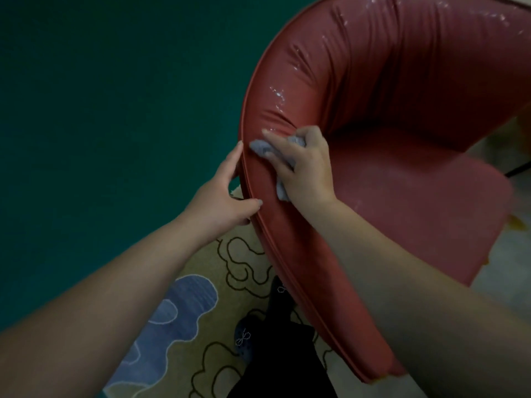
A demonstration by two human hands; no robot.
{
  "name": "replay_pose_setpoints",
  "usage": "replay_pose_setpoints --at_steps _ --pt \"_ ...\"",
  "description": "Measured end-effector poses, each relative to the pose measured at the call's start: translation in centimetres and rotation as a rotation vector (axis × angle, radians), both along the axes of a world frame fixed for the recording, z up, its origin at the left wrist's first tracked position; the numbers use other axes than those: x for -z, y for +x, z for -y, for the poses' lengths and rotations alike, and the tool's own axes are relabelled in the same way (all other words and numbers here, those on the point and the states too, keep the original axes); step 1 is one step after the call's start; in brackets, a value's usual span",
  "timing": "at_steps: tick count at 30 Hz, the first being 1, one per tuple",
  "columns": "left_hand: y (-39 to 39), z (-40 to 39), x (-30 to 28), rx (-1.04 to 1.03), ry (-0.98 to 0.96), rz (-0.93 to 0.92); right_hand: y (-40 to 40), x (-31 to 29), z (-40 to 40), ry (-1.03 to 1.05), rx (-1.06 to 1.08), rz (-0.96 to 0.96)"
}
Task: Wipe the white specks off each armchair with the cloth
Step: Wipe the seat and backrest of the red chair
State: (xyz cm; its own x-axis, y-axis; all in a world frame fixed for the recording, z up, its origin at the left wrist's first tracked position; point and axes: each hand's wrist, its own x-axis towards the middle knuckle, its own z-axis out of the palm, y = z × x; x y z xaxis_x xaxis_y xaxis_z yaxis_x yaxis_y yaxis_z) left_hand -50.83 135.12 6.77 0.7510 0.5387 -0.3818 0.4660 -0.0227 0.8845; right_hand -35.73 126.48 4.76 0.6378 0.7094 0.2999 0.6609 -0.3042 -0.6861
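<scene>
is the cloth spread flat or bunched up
Bunched up: the grey cloth is crumpled under the right hand, its ends poking out past the fingers onto the red armchair.

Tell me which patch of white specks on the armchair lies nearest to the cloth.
The small patch just beyond the cloth, by the right hand's fingertip. The other patches sit higher up the red armchair back.

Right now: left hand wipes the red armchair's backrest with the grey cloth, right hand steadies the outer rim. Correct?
Hands are swapped. In the head view, the right hand holds the grey cloth against the red armchair backrest, and the left hand grips the outer rim. The rest stands.
</scene>
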Motion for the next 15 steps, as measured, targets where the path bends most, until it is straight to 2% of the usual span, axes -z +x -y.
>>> replay_pose_setpoints --at_steps 3,7,9,15 --pt "0.5 -1.1 0.0 0.013 0.002 -0.018 0.9 0.0 -1.5 0.01 0.018 -0.048" --pt "1.3 -2.0 -0.1 0.058 -0.022 -0.033 -0.7 1.0 3.9 -0.005 -0.165 -0.066" --pt "1.5 -2.4 -0.2 0.065 -0.049 -0.021 -1.2 1.2 4.8 -0.001 -0.165 -0.077" --pt "1.8 -3.0 0.0 0.068 -0.116 0.024 3.0 -0.1 -3.7 0.031 -0.051 0.066"
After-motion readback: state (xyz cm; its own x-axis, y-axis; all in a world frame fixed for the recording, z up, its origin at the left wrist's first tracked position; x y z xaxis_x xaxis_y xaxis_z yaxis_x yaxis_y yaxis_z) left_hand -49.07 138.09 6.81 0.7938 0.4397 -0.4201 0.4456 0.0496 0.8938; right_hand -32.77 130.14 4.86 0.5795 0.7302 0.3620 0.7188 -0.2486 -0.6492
